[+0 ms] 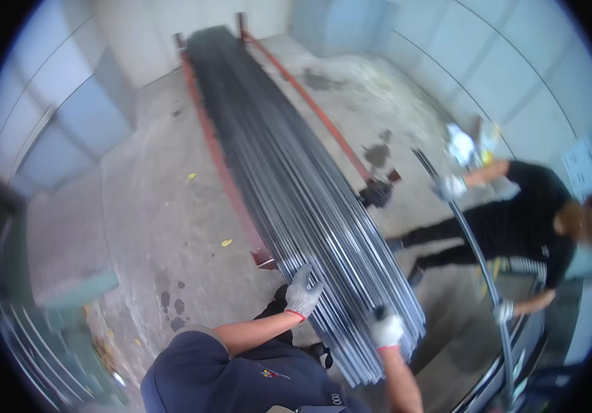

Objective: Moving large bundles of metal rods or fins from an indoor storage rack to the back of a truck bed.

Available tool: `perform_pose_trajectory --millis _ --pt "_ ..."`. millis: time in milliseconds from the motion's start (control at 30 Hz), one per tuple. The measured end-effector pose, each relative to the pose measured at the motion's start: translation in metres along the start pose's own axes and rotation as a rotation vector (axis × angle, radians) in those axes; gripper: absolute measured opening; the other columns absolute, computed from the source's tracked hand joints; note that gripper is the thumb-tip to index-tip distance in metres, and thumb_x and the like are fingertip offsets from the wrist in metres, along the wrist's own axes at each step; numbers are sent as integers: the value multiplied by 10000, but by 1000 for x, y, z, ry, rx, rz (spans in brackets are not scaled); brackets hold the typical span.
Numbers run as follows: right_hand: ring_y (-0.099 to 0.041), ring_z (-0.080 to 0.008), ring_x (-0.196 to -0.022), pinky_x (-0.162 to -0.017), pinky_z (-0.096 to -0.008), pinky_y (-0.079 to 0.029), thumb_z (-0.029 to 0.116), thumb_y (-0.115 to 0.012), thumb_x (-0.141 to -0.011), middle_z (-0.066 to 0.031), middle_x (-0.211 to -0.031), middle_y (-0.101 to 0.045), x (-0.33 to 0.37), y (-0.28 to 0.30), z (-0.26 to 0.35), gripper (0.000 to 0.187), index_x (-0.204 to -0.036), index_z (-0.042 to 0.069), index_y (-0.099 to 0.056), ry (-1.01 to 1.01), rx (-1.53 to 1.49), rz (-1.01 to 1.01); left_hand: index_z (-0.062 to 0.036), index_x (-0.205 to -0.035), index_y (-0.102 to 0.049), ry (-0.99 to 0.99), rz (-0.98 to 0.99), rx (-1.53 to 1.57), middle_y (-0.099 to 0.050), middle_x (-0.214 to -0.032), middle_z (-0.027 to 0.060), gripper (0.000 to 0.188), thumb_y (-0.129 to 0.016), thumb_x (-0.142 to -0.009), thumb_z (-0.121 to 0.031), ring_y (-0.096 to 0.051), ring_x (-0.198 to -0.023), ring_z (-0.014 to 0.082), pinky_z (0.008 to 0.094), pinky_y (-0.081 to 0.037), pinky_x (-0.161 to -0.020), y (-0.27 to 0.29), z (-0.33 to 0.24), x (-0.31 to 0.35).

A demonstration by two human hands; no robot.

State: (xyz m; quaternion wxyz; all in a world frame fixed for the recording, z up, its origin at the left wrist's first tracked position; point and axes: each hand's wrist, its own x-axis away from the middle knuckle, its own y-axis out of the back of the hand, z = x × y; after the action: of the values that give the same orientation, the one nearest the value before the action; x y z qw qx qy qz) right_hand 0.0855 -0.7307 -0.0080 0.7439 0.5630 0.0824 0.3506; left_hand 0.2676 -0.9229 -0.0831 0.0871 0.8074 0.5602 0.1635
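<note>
A long stack of grey metal tubes or bars (289, 172) runs from the far wall towards me, its near ends fanned slightly. My left hand (303, 294), in a white knit glove with a red cuff, rests at the stack's left edge near its front end, thumb and fingers apart. Over the right part of the near ends is my right hand (387, 332), gloved the same way and blurred. Its fingers look closed around a small dark thing (381, 313) whose kind I cannot make out.
Red metal rails (310, 103) flank the stack. On the right a person (516, 206) in dark clothes and white gloves holds long dark tubes (475, 248). A dark metal frame (509, 351) stands at lower right; green equipment (69, 337) is at lower left.
</note>
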Motion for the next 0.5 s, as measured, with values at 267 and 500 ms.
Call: perform_pose_trajectory --millis 267,500 --pt "-710 -422 -878 -775 -496 -557 451 -715 -901 -205 -926 -741 109 25 3 406 -1028 66 -705 -332 -156 -291 3 -1373 -590 -94 583 286 -678 -1269 110 449 -710 -949 -78 -649 -1152 203 334 -496 -1034 -23 -1 22" --pt "-698 -433 -967 -846 -487 -540 489 -695 -907 -245 -1020 -734 285 -21 -37 509 -1111 23 -693 -730 -538 -455 29 -1336 -592 -213 1091 295 -683 -1163 100 372 -664 -978 -38 -650 -1053 191 330 -515 -975 -59 -8 94"
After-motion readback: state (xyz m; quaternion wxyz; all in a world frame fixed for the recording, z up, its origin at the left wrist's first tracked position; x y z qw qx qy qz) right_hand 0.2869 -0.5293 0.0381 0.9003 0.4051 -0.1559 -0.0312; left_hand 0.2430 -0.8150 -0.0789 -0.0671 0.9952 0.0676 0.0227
